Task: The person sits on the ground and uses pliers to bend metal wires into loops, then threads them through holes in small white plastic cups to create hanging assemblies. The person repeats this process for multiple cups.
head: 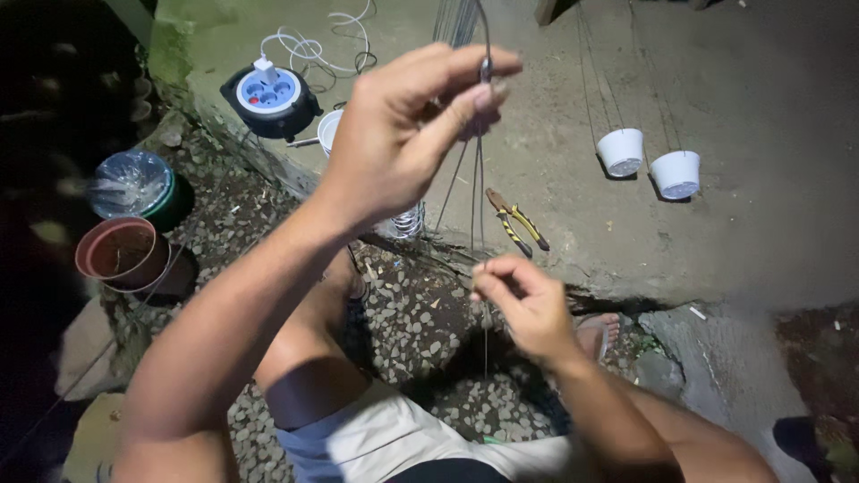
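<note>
Head view, night, harsh light from above. Left hand raised high, fingers pinched shut on the top of a bundle of thin wires where they gather at a small metal loop. Right hand lower and nearer, thumb and fingers closed on one strand of the same bundle; the strand runs on down past the hand toward the gravel. Hands well apart, wires stretched between them.

Progress, as a judgement: two small white pots already hang on wires at far right above the concrete slab, so those look finished. The bundle in hand carries no pot I can see, so that one looks mid-assembly.

Around: yellow-handled pliers lying on the slab just beyond the right hand, a round extension reel far left, a terracotta pot at left.
</note>
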